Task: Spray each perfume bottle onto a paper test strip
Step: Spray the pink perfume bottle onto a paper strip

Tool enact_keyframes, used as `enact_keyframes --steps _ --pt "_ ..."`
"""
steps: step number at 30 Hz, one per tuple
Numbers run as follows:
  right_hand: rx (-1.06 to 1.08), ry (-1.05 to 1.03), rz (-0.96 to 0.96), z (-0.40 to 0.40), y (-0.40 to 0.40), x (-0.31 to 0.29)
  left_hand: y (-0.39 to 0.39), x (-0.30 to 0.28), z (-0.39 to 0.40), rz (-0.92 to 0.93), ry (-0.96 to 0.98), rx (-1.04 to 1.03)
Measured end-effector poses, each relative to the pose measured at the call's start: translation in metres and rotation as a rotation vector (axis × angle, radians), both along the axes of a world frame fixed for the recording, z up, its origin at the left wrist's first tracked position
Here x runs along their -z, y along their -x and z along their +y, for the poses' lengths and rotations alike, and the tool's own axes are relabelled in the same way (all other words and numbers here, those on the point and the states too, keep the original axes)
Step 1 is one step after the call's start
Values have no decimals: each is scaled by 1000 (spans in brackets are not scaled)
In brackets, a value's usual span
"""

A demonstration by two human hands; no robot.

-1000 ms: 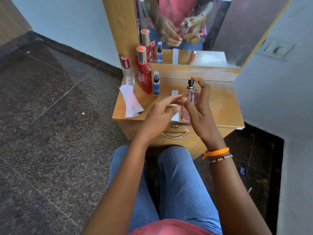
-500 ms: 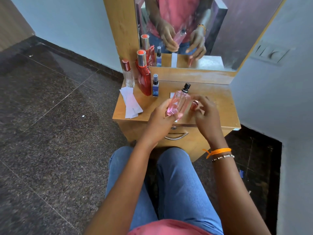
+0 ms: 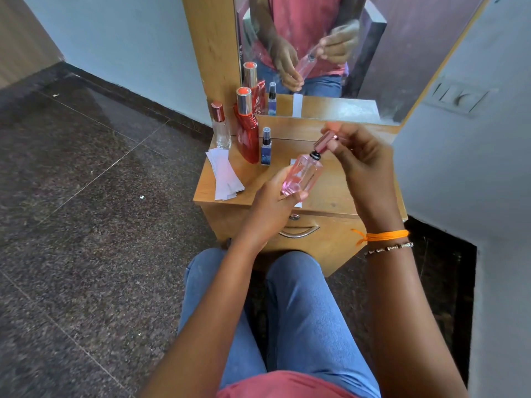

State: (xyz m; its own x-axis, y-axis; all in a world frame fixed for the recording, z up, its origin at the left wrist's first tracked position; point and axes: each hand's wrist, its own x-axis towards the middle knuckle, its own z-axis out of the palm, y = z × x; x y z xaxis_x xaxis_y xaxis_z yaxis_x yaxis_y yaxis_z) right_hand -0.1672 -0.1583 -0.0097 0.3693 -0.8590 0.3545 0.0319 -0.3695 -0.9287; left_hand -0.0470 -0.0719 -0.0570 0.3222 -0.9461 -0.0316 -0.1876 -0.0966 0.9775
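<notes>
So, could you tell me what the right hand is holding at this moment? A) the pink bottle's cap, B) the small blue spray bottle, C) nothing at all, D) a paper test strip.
A: the right hand pinches the pink cap just above the black nozzle of the pink perfume bottle, which the left hand holds tilted over the dresser.
</notes>
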Motion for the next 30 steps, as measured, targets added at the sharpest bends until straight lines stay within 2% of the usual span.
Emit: enact_keyframes --steps 4,11,16,19,21,23,26,30 --pt "-98 -43 105 5 -2 -1 1 1 2 -13 11 7" --pt "-14 -30 182 4 -5 -3 7 3 2 -5 26 3" --pt "-356 -173 150 5 7 15 4 -1 1 63 24 65" --pt "-409 -210 129 4 11 24 4 -1 1 85 7 91" --pt "-375 -207 121 2 11 24 2 -2 1 62 2 101" --pt "-280 -165 143 -1 7 23 0 -4 0 -39 2 64" --pt "-89 -111 154 -12 -7 27 -3 -2 1 -238 28 -75" --pt "70 -15 220 -28 -28 34 -6 6 3 -313 60 -207"
